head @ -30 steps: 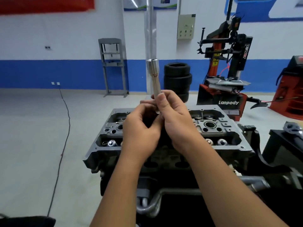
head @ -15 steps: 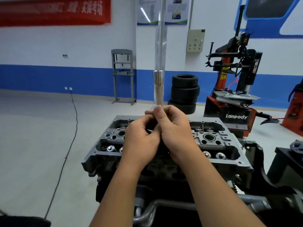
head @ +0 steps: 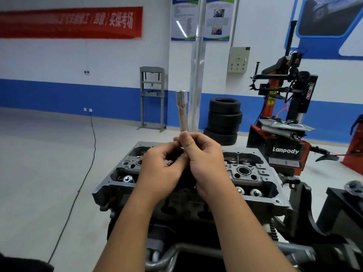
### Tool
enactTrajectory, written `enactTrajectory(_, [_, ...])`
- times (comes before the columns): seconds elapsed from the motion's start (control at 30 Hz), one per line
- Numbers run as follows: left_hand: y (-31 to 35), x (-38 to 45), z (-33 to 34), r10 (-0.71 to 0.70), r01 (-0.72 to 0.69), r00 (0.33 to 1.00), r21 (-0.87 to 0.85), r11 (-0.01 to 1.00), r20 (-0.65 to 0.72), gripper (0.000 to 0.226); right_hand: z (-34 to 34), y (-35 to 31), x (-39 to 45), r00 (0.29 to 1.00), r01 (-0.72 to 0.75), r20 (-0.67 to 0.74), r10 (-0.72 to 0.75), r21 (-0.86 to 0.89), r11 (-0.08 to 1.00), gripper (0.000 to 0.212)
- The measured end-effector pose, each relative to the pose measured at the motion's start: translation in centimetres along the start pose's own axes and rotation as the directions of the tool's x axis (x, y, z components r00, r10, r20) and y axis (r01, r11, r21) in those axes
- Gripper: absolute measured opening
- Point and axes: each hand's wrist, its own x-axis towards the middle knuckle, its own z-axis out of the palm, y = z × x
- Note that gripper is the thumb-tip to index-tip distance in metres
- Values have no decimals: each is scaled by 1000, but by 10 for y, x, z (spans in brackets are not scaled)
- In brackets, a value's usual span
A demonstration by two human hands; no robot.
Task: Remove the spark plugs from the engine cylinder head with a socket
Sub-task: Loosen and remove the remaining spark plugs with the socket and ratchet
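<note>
Both hands' fingers (head: 177, 141) pinch the upright socket (head: 182, 110).

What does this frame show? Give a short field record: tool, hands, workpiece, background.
tool: long socket, held upright above the head, wide end up
right hand: fingers curled round the socket's lower end
left hand: fingers pinching at the same lower end
workpiece: cylinder head on a stand, below both hands
spark plug: none clearly visible
background: stacked tyres, tyre changer
</note>
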Motion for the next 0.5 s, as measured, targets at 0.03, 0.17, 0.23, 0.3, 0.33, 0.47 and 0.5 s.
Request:
enactTrajectory(0.03, [0,0,-2,-18,21,997,-53,998,69,19,0,1,1,1000,3,-10,-3,6,1000,21])
enactTrajectory(0.17, [3,1,0,-47,51,997,-68,996,57,22,1,1,1,999,4,38,-5,16,1000,27])
enactTrajectory(0.23, [3,0,3,-26,25,999,-28,999,-30,24,2,1,0,998,-15,60,13,40,999,24])
enactTrajectory(0.3, [3,-1,4,-11,8,996,-42,999,-86,31,1,0,-1,998,-14,66,10,60,998,13])
enactTrajectory(0.33, [3,-1,4,-8,4,995,-44,999,-102,32,0,0,-1,998,-10,59,6,55,998,11])
enactTrajectory(0.47, [6,1,3,8,-3,998,-77,997,63,24,-4,0,-2,1000,13,27,-13,21,1000,9])
enactTrajectory(0.5, [7,1,3,12,-3,993,-83,997,117,26,-3,-1,-2,999,14,28,-14,19,1000,11])
